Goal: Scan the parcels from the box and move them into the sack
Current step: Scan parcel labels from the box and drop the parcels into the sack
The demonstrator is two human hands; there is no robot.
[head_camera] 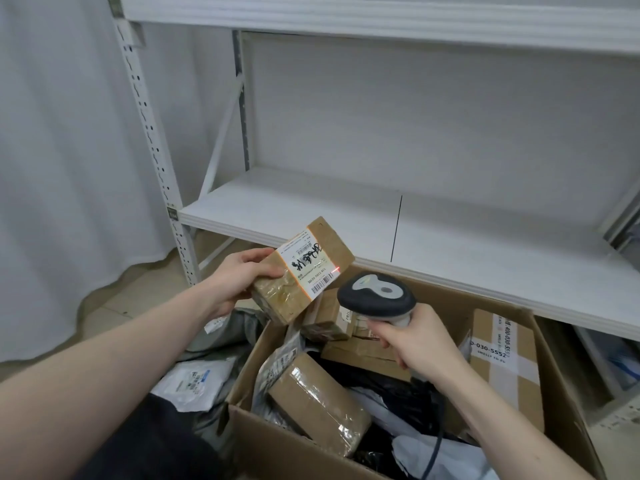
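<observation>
White shelf (346,220) stands behind the open cardboard box (561,434), which is full of parcels. Above the box's left rim, the left hand (239,282) grips a taped brown parcel (301,271), label up. Right hand (415,337) clutches the scanner (375,296) over the box, red dot on the label.

On the taped carton (506,362) standing at three o'clock in the open box (298,448), white tape reads "400-030-55…" running upward, and below it "0-030-5552". The white label (309,268) on the held parcel (302,271) at ten o'clock carries barcodes and a black scrawl, too small to read.
</observation>
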